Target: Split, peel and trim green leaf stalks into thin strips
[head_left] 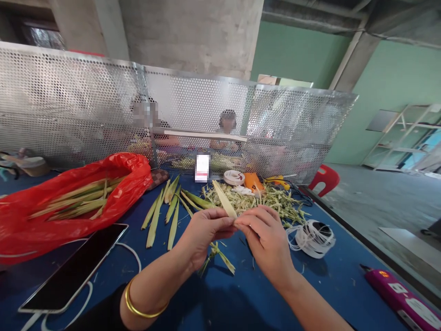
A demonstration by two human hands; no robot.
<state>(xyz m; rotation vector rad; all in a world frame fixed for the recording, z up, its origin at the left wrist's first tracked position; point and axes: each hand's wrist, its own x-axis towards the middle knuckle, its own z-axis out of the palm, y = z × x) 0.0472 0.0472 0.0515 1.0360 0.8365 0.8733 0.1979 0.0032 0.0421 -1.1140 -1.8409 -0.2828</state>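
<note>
A pale green leaf strip [223, 198] rises from between my two hands, over the blue table [268, 299]. My left hand [210, 230], below a gold bracelet on the wrist, pinches the strip's lower end between thumb and fingers. Close against it, my right hand [263, 232] has its fingertips closed on the same end. Beneath my hands lies a small tied piece of leaves [222, 258], partly hidden by my left hand. Several loose leaves [156, 220] lie to the left, and a heap of shredded leaf scraps [284, 202] is behind my hands.
At left are a red plastic bag [134, 165] of leaves and a tablet [76, 271] with a white cable. To the right sit a white cord coil [315, 239] and a purple tool [396, 292]. Tape [234, 178] lies behind. People sit beyond the perforated screen [193, 101].
</note>
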